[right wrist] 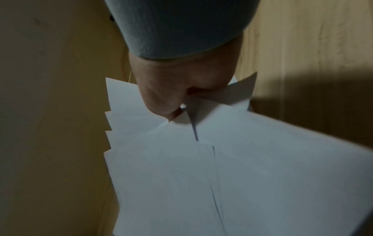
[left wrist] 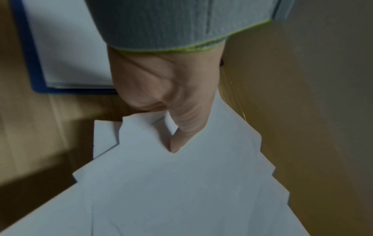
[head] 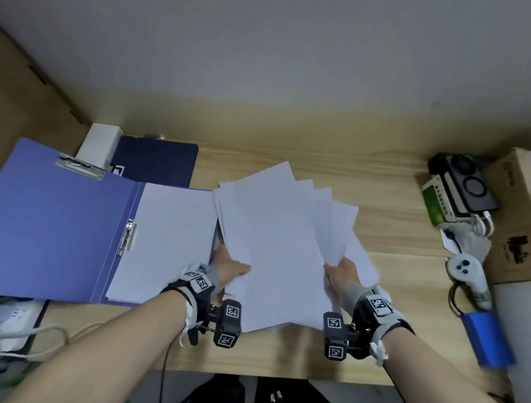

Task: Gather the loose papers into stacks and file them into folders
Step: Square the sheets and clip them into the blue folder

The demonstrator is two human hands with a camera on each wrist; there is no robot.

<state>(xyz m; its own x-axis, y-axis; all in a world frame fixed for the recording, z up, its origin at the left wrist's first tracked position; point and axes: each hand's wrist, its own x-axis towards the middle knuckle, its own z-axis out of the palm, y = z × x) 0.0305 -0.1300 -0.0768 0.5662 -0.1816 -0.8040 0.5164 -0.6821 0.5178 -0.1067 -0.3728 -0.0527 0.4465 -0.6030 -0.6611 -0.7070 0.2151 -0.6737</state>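
A fanned bundle of white papers [head: 274, 234] is held over the middle of the wooden desk [head: 393, 211]. My left hand [head: 232, 267] pinches its left edge, thumb on top, and the left wrist view shows that thumb pressed on the papers [left wrist: 181, 191]. My right hand [head: 341, 272] pinches the right edge, and its thumb lies on the papers [right wrist: 222, 175] in the right wrist view. To the left an open blue folder [head: 49, 222] lies flat. A neat stack of sheets [head: 169, 235] rests on its right half. A metal clip [head: 128, 236] sits at its spine.
A dark blue closed folder [head: 156, 157] and a white box [head: 98, 143] lie behind the open folder. Black devices, a green box [head: 439, 202] and a white controller [head: 468, 274] crowd the right side, with a blue object [head: 488, 339] near the front. A power strip [head: 13, 324] sits front left.
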